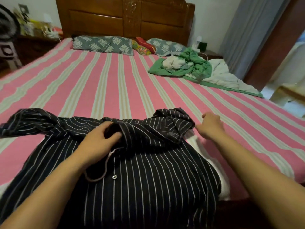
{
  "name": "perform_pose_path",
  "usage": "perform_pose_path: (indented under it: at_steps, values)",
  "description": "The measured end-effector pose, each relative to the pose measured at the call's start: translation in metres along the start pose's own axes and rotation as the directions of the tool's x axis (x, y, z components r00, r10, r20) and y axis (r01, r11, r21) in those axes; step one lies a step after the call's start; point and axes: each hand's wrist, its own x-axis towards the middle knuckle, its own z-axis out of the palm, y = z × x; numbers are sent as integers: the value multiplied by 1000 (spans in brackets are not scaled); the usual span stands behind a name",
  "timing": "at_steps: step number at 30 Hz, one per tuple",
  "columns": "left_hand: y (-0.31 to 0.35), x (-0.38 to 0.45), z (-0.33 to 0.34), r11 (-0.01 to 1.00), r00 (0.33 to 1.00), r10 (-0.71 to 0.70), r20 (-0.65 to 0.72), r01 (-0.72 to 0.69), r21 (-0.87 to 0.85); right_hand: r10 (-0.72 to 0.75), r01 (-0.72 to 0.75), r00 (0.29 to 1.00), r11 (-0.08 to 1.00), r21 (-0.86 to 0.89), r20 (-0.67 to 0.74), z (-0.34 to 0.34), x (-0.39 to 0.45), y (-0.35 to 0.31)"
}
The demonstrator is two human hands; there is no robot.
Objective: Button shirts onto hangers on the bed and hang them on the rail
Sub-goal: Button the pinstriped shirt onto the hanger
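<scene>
A black shirt with thin white stripes [148, 171] lies spread on the near part of the bed, its collar end pointing away from me. One shiny button [114, 177] shows on its front. A thin pale hanger hook [97, 175] curves out over the cloth near my left wrist. My left hand [97, 141] grips a bunched fold of the shirt at the collar. My right hand [210, 126] pinches the edge of the shirt's right sleeve [175, 119]. The left sleeve [28, 121] lies crumpled to the left. Something white shows under the shirt's right side.
The bed has a pink sheet with pale stripes [107, 83] and a wooden headboard [125, 17]. Pillows [102, 44] lie at the head. A green and white heap of cloth [189, 66] sits at the far right. A cluttered nightstand [33, 35] stands left, a curtain [250, 30] right.
</scene>
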Motion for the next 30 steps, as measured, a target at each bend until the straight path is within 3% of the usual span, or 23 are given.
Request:
perform_pose_path:
  at_steps: [2, 3, 5, 7, 9, 11, 12, 13, 14, 16, 17, 18, 19, 20, 21, 22, 23, 24, 25, 28, 30]
  values:
    - [-14, -10, -9, 885, 985, 23, 168, -98, 455, -272, 275, 961, 957, -94, 43, 7, -19, -6]
    - [-17, -14, -15, 826, 982, -5, 187, -101, 554, -452, 462, 885, 884, -80, 117, 10, -31, -15]
    - [-18, -21, -31, 884, 988, -80, 130, 10, 468, -692, 737, 654, 675, -49, 306, 23, -53, -38]
    - [-21, -24, -45, 938, 988, -157, 9, 146, 313, -792, 869, 470, 492, -48, 390, 46, -68, -56]
    - [-22, -30, -53, 919, 967, -256, -10, 247, 308, -836, 924, 373, 374, -79, 403, 69, -73, -72]
    - [-26, -40, -49, 904, 929, -350, 118, 302, 302, -843, 946, 323, 299, -125, 430, 85, -74, -84]
    - [-27, -42, -48, 921, 914, -367, 174, 331, 207, -857, 957, 288, 249, -146, 426, 87, -74, -88]
    - [-25, -44, -49, 933, 916, -354, 191, 359, 6, -864, 961, 273, 221, -169, 422, 86, -72, -93]
    - [-22, -44, -52, 895, 931, -323, 167, 358, -264, -871, 954, 295, 245, -173, 394, 83, -68, -97]
    - [-17, -38, -65, 646, 960, -276, 43, 219, -731, -875, 899, 437, 431, -76, 208, 72, -47, -116]
    - [-16, -31, -70, 540, 960, -277, -30, 130, -832, -853, 859, 510, 512, -16, 106, 66, -26, -133]
    - [-16, -25, -74, 494, 957, -277, -90, 62, -867, -820, 820, 572, 572, 8, 32, 60, 2, -152]
    - [-18, -19, -74, 520, 952, -278, -132, 34, -854, -782, 782, 623, 623, -12, -5, 54, 30, -174]
    - [-23, -15, -72, 620, 950, -271, -156, 48, -783, -723, 721, 690, 688, -77, 0, 50, 59, -192]
    - [-33, -12, -66, 803, 957, -239, -165, 99, -588, -629, 623, 777, 767, -155, 13, 45, 81, -207]
    - [-46, -9, -56, 953, 973, -189, -131, 150, -262, -520, 512, 854, 831, -217, 19, 47, 104, -212]
    - [-59, -7, -46, 981, 984, -168, -53, 172, 93, -435, 430, 900, 869, -246, 34, 50, 121, -211]
    - [-69, -4, -37, 921, 985, -171, 14, 155, 358, -386, 393, 919, 888, -237, 79, 55, 133, -202]
    - [-74, -2, -30, 847, 978, -194, 77, 128, 516, -363, 385, 922, 892, -235, 133, 60, 139, -186]
    - [-72, 3, -25, 784, 951, -289, 112, 168, 597, -234, 302, 940, 908, -291, 247, 67, 137, -107]
    - [-73, 3, -23, 760, 956, -280, 90, 164, 630, -116, 180, 952, 962, -208, 284, 59, 121, -49]
